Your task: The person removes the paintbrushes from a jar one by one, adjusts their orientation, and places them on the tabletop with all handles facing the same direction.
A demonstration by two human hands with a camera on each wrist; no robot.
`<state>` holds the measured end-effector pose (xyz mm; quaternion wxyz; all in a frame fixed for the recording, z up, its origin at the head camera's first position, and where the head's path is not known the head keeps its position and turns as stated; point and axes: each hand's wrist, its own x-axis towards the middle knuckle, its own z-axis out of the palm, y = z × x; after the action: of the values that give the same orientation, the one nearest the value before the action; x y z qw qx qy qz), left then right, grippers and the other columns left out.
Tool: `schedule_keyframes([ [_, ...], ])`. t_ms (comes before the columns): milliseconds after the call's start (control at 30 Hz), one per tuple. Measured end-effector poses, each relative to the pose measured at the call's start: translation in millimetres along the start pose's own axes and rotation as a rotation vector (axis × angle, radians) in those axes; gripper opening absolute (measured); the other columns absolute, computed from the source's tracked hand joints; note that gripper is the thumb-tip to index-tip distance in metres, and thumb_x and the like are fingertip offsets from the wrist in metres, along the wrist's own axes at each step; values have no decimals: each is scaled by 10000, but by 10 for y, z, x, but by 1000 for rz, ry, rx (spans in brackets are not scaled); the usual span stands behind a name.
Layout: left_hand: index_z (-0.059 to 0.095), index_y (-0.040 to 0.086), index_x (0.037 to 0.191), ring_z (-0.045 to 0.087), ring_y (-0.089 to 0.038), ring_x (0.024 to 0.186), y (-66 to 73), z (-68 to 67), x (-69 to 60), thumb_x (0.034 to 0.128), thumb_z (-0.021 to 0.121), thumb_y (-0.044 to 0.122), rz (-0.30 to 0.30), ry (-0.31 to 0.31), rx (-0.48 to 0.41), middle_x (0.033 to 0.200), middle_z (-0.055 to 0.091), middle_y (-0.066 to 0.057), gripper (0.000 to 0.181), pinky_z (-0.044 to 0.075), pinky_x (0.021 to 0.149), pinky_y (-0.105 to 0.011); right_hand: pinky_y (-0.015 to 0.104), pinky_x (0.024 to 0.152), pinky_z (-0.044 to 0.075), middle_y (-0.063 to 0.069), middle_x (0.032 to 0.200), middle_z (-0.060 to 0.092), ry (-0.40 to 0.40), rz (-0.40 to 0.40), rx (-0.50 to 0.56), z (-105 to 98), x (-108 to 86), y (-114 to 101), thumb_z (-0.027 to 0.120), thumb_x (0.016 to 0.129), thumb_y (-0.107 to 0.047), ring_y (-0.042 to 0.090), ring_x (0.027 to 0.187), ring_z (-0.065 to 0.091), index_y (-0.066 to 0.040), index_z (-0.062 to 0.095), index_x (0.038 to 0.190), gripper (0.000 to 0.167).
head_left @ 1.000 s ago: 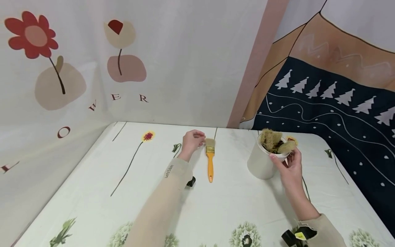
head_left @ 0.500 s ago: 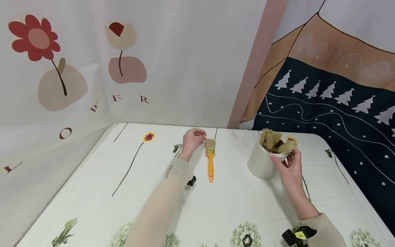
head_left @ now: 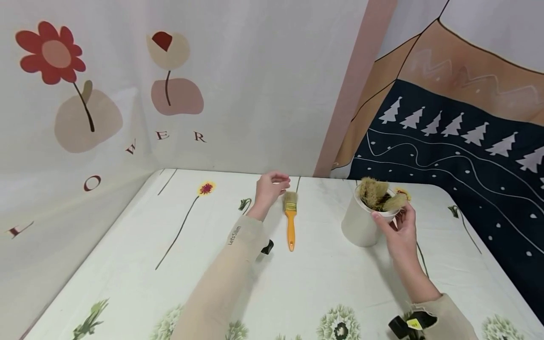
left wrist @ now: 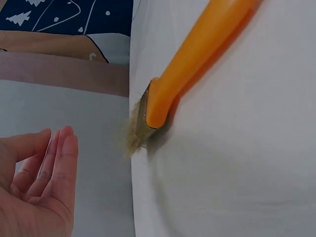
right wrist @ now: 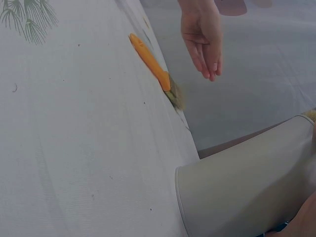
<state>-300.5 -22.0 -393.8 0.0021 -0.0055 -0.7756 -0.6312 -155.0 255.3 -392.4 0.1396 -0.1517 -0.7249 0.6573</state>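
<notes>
A paintbrush [head_left: 291, 224] with an orange handle and pale bristles lies on the white tablecloth. Just beyond and left of its bristles hovers my left hand [head_left: 267, 193], its fingers loosely bent with nothing between them. In the left wrist view the fingers [left wrist: 61, 168] are apart from the bristles [left wrist: 136, 133]. Farther right stands an off-white cylindrical pot [head_left: 361, 224], holding tan fuzzy tufts [head_left: 374, 193] and something darker deeper inside. My right hand [head_left: 401, 236] grips the pot at its upper right side, thumb at the front rim; the other fingers are partly hidden behind it.
The table [head_left: 306, 278] has a floral-printed cloth. Behind it hangs a pale curtain [head_left: 263, 94] with flower prints and letters. A dark blue fabric [head_left: 450, 165] with white trees drapes along the right side. Each wrist carries a small black camera.
My left hand has shifted slightly to the right and away from me, past the bristle end. My right hand, the pot and the paintbrush have stayed in place.
</notes>
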Motion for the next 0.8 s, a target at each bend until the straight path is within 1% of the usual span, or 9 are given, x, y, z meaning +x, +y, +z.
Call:
schedule_keyframes([
  [200,707,21,1105,731,-257,988,101,44,-38,918,680,7,13,-16,-19,1112,736,-154,189,619,814,-258,354,1285,154,-50,1693,79,3,3,-1,0,0,4,664,962,-180,104,1563,68,-256,108,1586,839],
  [433,712,22,1096,738,-255,988,186,119,-49,900,705,15,34,-34,-35,1117,742,-145,196,622,796,-252,332,1280,176,-47,1689,105,-5,-7,20,0,-4,6,662,963,-169,101,1561,88,-259,127,1579,821],
  [600,712,16,1097,738,-245,976,246,163,-77,894,714,15,35,-58,-78,1115,740,-148,203,622,814,-266,334,1282,178,-20,1683,137,-8,-27,32,1,-3,10,658,964,-148,110,1559,111,-244,139,1574,807],
  [700,710,21,1098,739,-255,978,277,189,-106,895,716,23,40,-75,-93,1113,739,-150,203,621,830,-279,338,1284,169,-19,1685,130,-7,-28,33,-1,-3,14,660,964,-151,113,1561,103,-245,138,1574,808],
  [800,707,22,1102,739,-266,982,304,216,-134,896,717,30,57,-91,-98,1113,738,-152,206,622,833,-286,336,1283,171,-25,1686,123,-8,-27,31,-1,0,14,660,964,-153,111,1561,98,-243,134,1575,811],
])
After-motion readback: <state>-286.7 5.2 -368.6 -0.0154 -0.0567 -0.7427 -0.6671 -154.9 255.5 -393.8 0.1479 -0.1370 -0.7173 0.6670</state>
